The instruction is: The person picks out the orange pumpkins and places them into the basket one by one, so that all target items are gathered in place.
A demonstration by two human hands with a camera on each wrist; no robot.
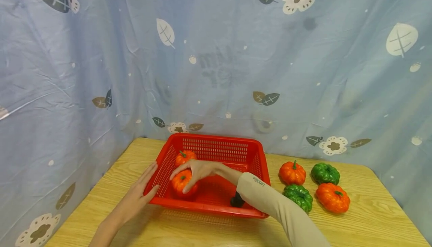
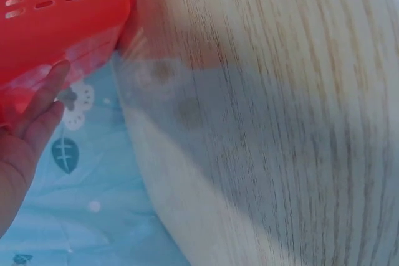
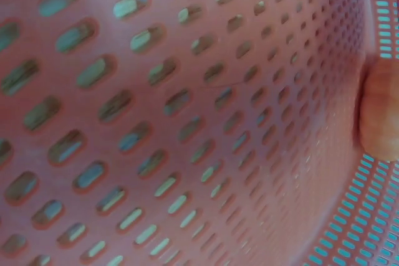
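Note:
A red plastic basket [image 1: 216, 210] with slotted walls stands on the wooden table. Inside it, at the left end, are two small orange toy pumpkins. My right hand [image 1: 200, 170] reaches down over the nearer pumpkin [image 1: 182, 181], thumb on one side and fingers curved round the other. Just behind sits the second pumpkin [image 1: 182, 157]. My left hand [image 1: 139, 190] rests with straight fingers against the basket's left side; those fingers [image 2: 47, 101] also show in the left wrist view. An orange pumpkin [image 3: 381, 110] peeks in at the right wrist view's edge, where the hand itself is out of sight.
Right of the basket on the table [image 1: 371, 202] lie two more orange pumpkins [image 1: 292, 172] [image 1: 333, 198] and two green ones [image 1: 325, 173] [image 1: 299, 197]. A blue patterned curtain [image 1: 219, 71] hangs behind and at the sides. A black device [image 1: 237, 201] is under the right sleeve.

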